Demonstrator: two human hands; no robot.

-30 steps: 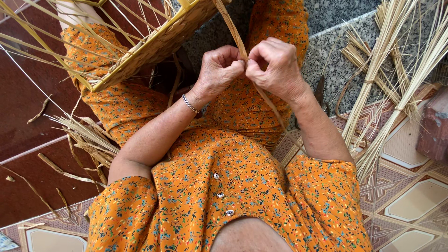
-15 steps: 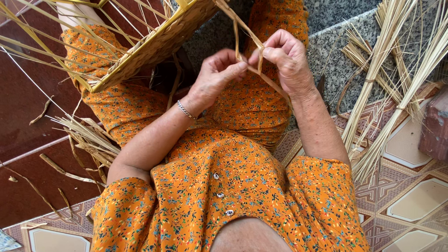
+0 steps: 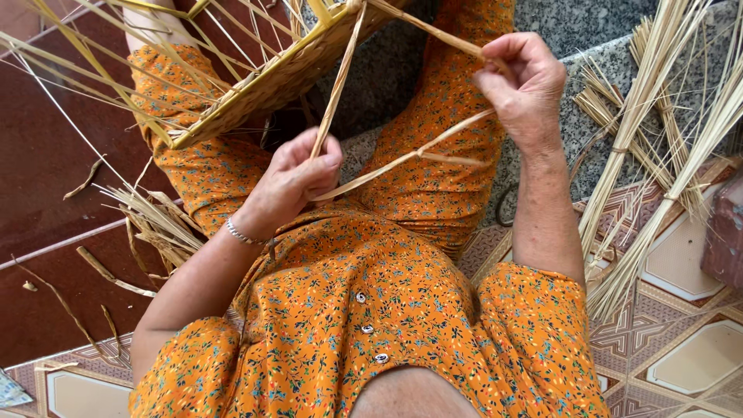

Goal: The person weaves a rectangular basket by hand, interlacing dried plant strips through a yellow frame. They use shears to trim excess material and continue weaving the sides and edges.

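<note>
Both hands, left hand (image 3: 298, 174) and right hand (image 3: 522, 81), on basket (image 3: 271, 81) strip (image 3: 402, 159).

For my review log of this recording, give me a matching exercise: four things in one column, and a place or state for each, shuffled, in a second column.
Things:
1. left hand
2. right hand
3. woven basket
4. loose straw bundle

Places or states:
A. lies on the floor at the right of the picture
B. rests on the knee, upper left, with strands sticking out
C. raised, pinching a strip near the top
D. lower, closed around a strip above the lap

Pairs: 1-D, 2-C, 3-B, 4-A
</note>
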